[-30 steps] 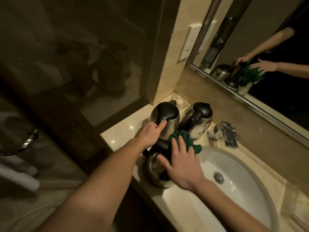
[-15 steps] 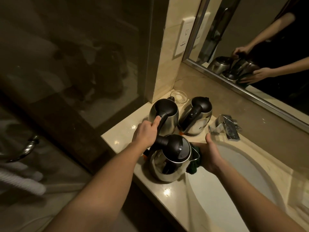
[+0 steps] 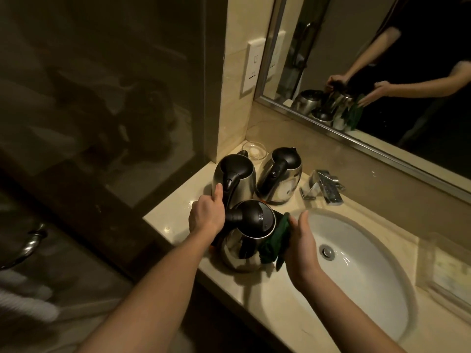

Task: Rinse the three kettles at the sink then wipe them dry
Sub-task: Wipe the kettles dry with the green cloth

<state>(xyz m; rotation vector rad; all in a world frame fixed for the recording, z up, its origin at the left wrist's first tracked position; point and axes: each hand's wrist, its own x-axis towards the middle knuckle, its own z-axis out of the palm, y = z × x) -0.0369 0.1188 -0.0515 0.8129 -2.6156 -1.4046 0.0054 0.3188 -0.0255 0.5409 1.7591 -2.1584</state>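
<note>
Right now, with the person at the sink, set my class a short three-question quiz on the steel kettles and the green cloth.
1. True or false: the left hand grips the black handle of the nearest steel kettle.
2. Multiple choice: the dark green cloth is pressed against the nearest kettle by A) the right hand, B) the left hand, C) nothing.
3. How many steel kettles stand on the beige stone counter behind the nearest one?

Key: 1 true; 2 A; 3 two, the left back kettle and the right back kettle.
</note>
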